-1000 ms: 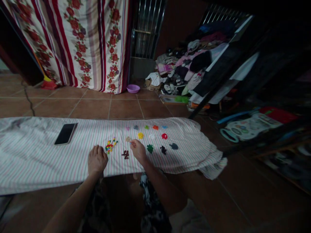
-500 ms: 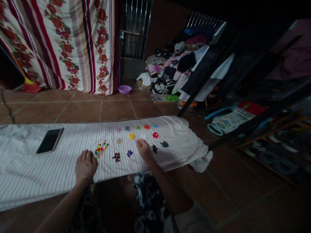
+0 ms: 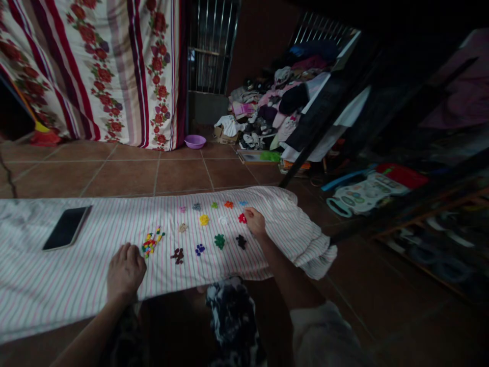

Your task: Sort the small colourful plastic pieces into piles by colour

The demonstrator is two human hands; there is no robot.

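Note:
Palm down on the striped cloth (image 3: 95, 244), my left hand (image 3: 127, 270) lies with fingers loosely bent beside a mixed heap of small coloured pieces (image 3: 153, 240). My right hand (image 3: 255, 223) is pinched at the edge of a red cluster (image 3: 242, 218); what its fingertips hold, if anything, is too small to make out. Sorted clusters lie around it: white (image 3: 223, 220), yellow (image 3: 204, 219), orange (image 3: 228, 204), light blue (image 3: 243, 203), dark green (image 3: 219, 241), black (image 3: 241, 241), dark blue (image 3: 199, 250) and brown (image 3: 178, 256). Smaller pink, grey, lime and beige clusters sit further left.
A phone (image 3: 68, 228) lies on the cloth at left. Beyond the cloth, a purple basin (image 3: 195, 141) stands on the tiled floor near a floral curtain (image 3: 130, 76). Piled clothes (image 3: 282, 97) fill the back. A toy panel (image 3: 359, 193) and shelves are at right.
My right hand has moved right, from near the white cluster to the red one. The dark green cluster is now uncovered, and the dark grey one is hidden behind the hand. My left hand stays by the heap.

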